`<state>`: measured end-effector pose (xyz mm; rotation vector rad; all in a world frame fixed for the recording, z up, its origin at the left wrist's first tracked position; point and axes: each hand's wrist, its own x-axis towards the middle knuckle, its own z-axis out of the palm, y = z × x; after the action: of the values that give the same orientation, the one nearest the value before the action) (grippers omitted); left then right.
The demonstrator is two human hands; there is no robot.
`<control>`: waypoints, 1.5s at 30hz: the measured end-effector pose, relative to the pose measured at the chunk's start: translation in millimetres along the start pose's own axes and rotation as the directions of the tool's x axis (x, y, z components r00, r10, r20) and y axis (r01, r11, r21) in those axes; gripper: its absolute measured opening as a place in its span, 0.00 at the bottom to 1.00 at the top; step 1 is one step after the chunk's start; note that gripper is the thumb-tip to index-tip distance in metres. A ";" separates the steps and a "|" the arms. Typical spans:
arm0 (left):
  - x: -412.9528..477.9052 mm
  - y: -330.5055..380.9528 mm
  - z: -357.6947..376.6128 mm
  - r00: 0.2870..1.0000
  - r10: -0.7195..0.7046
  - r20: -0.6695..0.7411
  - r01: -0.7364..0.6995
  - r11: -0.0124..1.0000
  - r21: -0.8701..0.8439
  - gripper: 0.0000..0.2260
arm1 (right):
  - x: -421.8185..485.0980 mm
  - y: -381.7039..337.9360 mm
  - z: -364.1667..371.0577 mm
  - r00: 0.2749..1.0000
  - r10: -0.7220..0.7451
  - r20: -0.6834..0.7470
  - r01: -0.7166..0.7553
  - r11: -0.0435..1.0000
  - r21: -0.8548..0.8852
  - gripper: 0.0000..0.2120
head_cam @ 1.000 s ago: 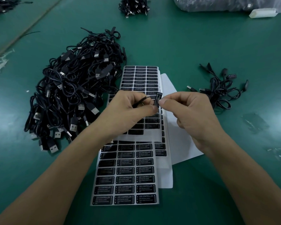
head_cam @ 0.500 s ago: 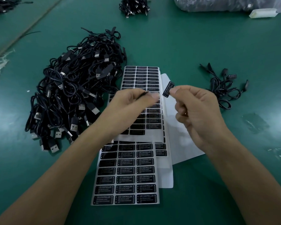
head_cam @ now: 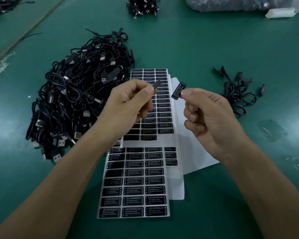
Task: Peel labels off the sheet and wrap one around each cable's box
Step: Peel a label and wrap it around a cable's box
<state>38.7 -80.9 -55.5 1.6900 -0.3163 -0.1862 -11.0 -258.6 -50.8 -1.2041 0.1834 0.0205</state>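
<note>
My right hand pinches a small black label by its lower end, lifted clear above the label sheets. My left hand grips a thin black cable's box between thumb and forefinger, its tip poking out toward the label, a short gap between them. Two sheets of black labels lie under my hands: a far label sheet and a near label sheet.
A big heap of black USB cables lies at the left. A small bunch of cables lies at the right. Another cable bunch, a plastic bag and a white block sit at the far edge. White backing paper lies under the sheets.
My right hand has pulled the label away from the sheet, up and to the right. My left hand rose slightly with the cable's box; the hands have drawn apart.
</note>
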 end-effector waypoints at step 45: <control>-4.6 -8.0 8.3 0.983 -0.008 0.182 0.018 0.999 -0.052 0.12 | 4.1 13.1 5.9 0.998 -0.008 -0.068 0.006 1.000 -0.031 0.11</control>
<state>32.6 -86.3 -64.9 1.6261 -0.4323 -0.3567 -7.7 -248.7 -61.6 -1.2368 0.2393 -0.0240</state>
